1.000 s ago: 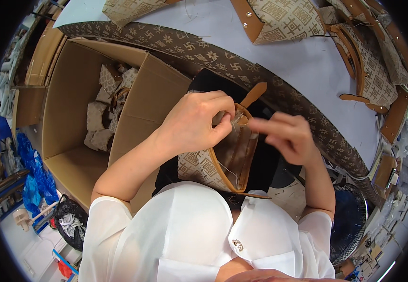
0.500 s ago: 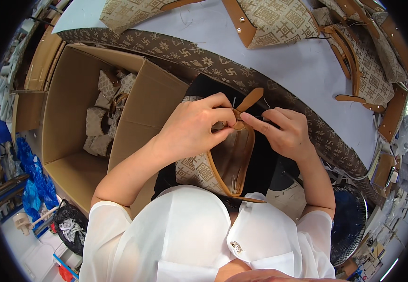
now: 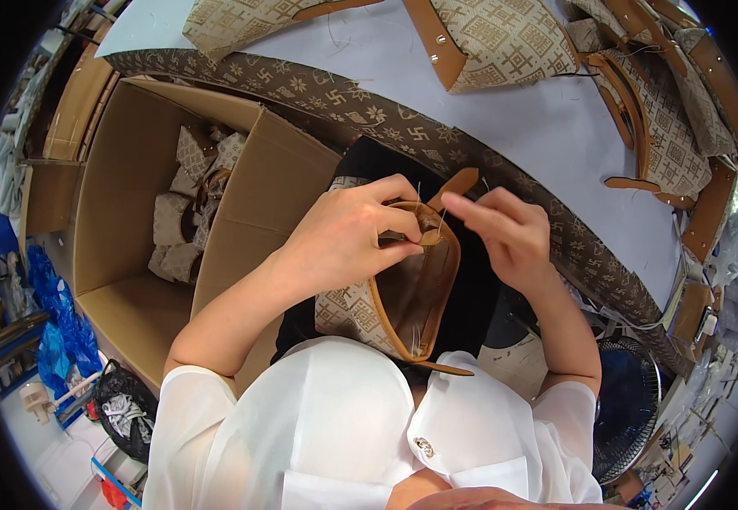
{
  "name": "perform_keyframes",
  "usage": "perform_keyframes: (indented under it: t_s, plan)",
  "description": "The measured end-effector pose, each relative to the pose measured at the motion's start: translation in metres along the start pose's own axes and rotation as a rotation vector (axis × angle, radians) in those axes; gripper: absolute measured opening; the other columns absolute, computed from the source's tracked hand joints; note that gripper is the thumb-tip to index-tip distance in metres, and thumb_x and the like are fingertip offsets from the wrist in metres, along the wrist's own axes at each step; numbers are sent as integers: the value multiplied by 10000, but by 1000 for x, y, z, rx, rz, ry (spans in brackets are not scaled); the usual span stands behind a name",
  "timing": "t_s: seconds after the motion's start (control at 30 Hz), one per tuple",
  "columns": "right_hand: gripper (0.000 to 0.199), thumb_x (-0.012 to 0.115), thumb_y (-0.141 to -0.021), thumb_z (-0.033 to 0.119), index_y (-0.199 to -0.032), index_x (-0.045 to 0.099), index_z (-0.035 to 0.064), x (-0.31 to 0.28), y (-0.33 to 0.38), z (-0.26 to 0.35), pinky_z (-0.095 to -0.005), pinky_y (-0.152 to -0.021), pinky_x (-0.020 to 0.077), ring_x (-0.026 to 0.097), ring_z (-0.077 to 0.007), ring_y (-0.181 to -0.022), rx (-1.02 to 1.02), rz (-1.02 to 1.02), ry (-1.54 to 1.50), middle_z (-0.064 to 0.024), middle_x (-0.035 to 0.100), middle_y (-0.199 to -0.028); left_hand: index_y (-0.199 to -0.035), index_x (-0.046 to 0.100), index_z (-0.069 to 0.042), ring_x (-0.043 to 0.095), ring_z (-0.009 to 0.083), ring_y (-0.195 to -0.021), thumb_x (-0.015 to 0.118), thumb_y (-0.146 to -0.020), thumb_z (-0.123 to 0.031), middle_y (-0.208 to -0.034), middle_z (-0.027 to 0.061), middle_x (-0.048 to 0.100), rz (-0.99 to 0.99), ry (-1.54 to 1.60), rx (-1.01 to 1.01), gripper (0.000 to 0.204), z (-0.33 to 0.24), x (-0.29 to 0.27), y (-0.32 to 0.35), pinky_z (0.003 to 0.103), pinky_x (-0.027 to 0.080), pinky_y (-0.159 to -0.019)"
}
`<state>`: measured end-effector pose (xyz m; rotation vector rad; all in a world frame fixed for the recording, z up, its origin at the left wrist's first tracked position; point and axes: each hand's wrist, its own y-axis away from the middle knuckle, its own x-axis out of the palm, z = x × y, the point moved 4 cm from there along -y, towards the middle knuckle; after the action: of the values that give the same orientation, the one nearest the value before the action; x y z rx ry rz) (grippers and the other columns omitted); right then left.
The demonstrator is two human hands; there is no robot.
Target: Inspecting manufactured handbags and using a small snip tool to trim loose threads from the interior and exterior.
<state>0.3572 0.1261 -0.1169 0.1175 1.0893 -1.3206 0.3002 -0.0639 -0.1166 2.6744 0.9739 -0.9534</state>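
Bag (image 3: pixel 403 285) sits on the lap (image 3: pixel 476 293) mid-frame, probably so both hands can reach its mouth. Left hand (image 3: pixel 348 223) pinches the rim near the strap (image 3: pixel 454 187), likely steadying it; right hand (image 3: pixel 509 234) hovers half-curled just beside, can't tell if it's gripping anything.

Your pouch (image 3: pixel 345 310), centre: matt woven-look fabric; trim (image 3: pixel 380 327) smooth tan leather-look; lining (image 3: pixel 410 297) brown, faint sheen. Your shirt (image 3: pixel 369 408), 6 o'clock: thin sheer cloth. Carton (image 3: pixel 246 229), 9: matt cardboard. Tabletop (image 3: pixel 573 153), 2: smooth. Bag (image 3: pixel 114 381), 8: glossy crinkled plastic. Fan guard (image 3: pixel 631 415), 4: shiny wire.
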Motion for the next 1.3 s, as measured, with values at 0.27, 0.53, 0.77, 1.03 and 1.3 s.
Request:
perform_keyframes:
  t_s: [0.27, 0.53, 0.77, 1.03, 1.3]
  plan:
    - [211, 747, -885, 118, -1083, 725, 50, 21, -24, 16, -248, -531, 467, 595, -116, -597, 472, 55, -83, -90, 676, -747, -840, 734, -21, 674, 271, -869, 800, -745, -78, -1027, 88, 670, 46, 59, -14, 130, 1, 2, 5, 353, 553, -762]
    - [155, 682, -944, 146, -899, 641, 4, 28, -18, -1, -275, -596, 510, 625, -103, -671, 514, -19, -446, -79, 654, -731, -872, 730, -12, 681, 317, -916, 785, -761, -119, -1093, 113, 686, 37, 79, -2, 164, -4, -3, -5, 378, 545, -789]
    - [132, 589, -979, 124, -916, 562, 11, 21, -3, 20, -273, -729, 476, 580, -86, -805, 560, -179, -1199, -14, 643, -855, -1037, 679, 38, 667, 230, -987, 636, -874, 39, -1086, 137, 687, -110, 69, -67, 169, 15, -16, 12, 312, 509, -869]
    - [103, 585, -1003, 126, -994, 595, 24, 40, 25, 60, -368, -722, 557, 719, -232, -832, 479, 30, -798, -81, 702, -855, -1219, 555, 0, 600, 168, -1090, 558, -912, 58, -1204, 79, 592, -390, 256, -274, 313, 38, -26, 26, 293, 481, -935]
    - [125, 542, -1025, 74, -977, 603, -24, 46, 61, 56, -264, -655, 558, 691, -136, -710, 543, -76, -799, -95, 693, -792, -1078, 578, -22, 665, 233, -960, 674, -828, 36, -1056, 125, 644, -355, -68, -91, 274, 17, -28, 13, 333, 530, -847]
